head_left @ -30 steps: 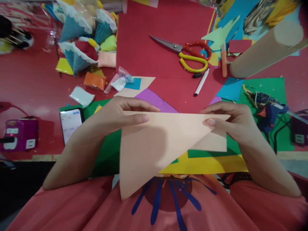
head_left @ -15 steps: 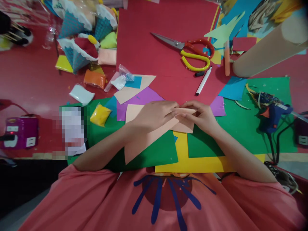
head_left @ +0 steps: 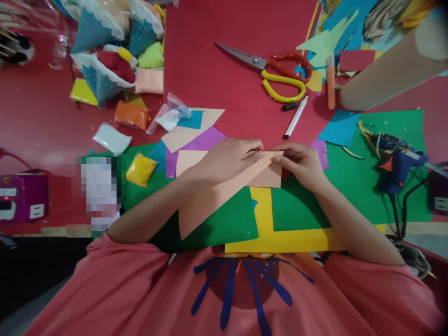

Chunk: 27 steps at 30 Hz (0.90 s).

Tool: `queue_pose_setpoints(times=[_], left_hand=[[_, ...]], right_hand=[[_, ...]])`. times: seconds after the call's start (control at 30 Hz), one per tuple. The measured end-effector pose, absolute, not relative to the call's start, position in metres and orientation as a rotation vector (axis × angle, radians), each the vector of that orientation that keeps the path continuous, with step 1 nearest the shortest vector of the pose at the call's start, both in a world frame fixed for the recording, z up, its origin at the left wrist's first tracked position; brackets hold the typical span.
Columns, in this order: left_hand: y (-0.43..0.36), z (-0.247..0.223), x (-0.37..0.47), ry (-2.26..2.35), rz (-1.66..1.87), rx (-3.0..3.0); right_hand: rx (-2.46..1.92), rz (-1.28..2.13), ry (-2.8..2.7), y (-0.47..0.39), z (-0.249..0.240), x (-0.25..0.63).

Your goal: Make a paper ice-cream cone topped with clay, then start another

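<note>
A peach sheet of paper (head_left: 217, 200) lies slantwise in front of me, broad at lower left and narrowing to a point at right. My left hand (head_left: 234, 158) lies over its upper edge, fingers bent around the edge near the narrow end; some fingertips are hidden. At that narrow tip, my right hand (head_left: 303, 163) pinches the paper between thumb and fingers. Another peach piece (head_left: 268, 178) shows below the tip, over green and yellow sheets. Scissors (head_left: 259, 61) with red and yellow handles and an uncapped white marker (head_left: 296, 116) lie beyond my hands.
To the left are a yellow packet (head_left: 141, 169), an orange packet (head_left: 131, 115) and blue-patterned cones (head_left: 100, 77). At right are a blue glue gun (head_left: 397, 170) with its cord and a large peach paper roll (head_left: 388, 77). A green sheet (head_left: 395, 205) covers the near table.
The narrow end of the peach paper looked curled between my fingers; now it lies flatter with its point showing. My right hand has shifted slightly right. The view has turned a little.
</note>
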<state>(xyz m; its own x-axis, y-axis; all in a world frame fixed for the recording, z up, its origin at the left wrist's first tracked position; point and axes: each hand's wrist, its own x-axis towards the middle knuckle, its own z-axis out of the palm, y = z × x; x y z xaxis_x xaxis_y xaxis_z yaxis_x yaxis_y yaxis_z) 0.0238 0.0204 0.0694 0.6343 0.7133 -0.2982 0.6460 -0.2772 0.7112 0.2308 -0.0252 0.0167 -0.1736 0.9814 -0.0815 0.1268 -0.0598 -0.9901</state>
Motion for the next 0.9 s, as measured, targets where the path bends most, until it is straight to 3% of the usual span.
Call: queue_pose_setpoints(times=[0.9], left_hand=[[0.0177,0.0621,0.026,1.105,0.28,1.987]], right_hand=[[-1.368,1.226,-1.456,-0.0222,0.0151,0.2321]])
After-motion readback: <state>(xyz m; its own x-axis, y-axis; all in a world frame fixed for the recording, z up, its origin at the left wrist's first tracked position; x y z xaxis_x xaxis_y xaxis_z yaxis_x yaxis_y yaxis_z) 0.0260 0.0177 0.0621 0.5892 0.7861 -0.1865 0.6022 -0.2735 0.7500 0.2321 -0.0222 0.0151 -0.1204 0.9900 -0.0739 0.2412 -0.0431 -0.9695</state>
